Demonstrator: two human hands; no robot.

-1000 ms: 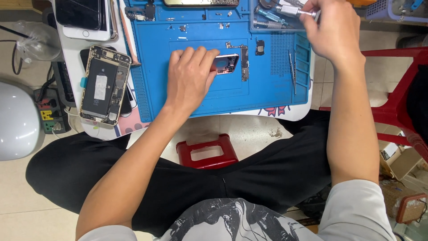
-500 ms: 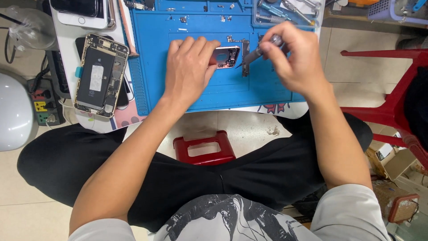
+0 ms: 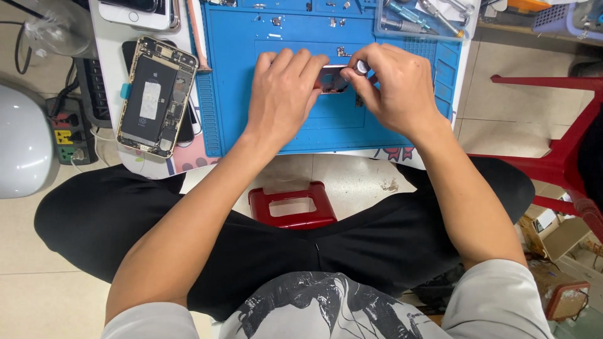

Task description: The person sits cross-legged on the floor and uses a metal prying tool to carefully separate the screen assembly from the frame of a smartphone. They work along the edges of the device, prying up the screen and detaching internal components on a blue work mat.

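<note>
1. My left hand (image 3: 282, 94) lies flat and loosely spread on the blue work mat (image 3: 232, 94), palm down, its fingertips pressing the near edge of a small dark phone part (image 3: 330, 78) to keep it down.
2. My right hand (image 3: 396, 88) is curled nearly closed; thumb and forefinger pinch a small screwdriver (image 3: 360, 66), of which only the round silver cap shows, at 11 o'clock of the knuckles.
3. The phone part sits between the two hands, at 1 o'clock from my left hand and 9 o'clock from my right, touching the fingers of both. Most of it is hidden; I cannot tell what the driver tip meets.
4. A clear plastic tray (image 3: 383, 28) stands at 12 o'clock of my right hand, on the far edge of the mat, holding several screwdrivers (image 3: 408, 14) laid side by side.
5. Small loose metal bits (image 3: 276, 21) lie on the far strip of the mat, at 12 o'clock of my left hand.
6. An opened phone (image 3: 157, 94) with gold edges, its insides showing, lies on the white bench (image 3: 110, 75) at 9 o'clock of my left hand, well apart from it.
7. A white phone (image 3: 135, 12) lies at 11 o'clock of the opened one.
8. A red stool (image 3: 292, 207) stands between my knees, at 6 o'clock of the mat.
</note>
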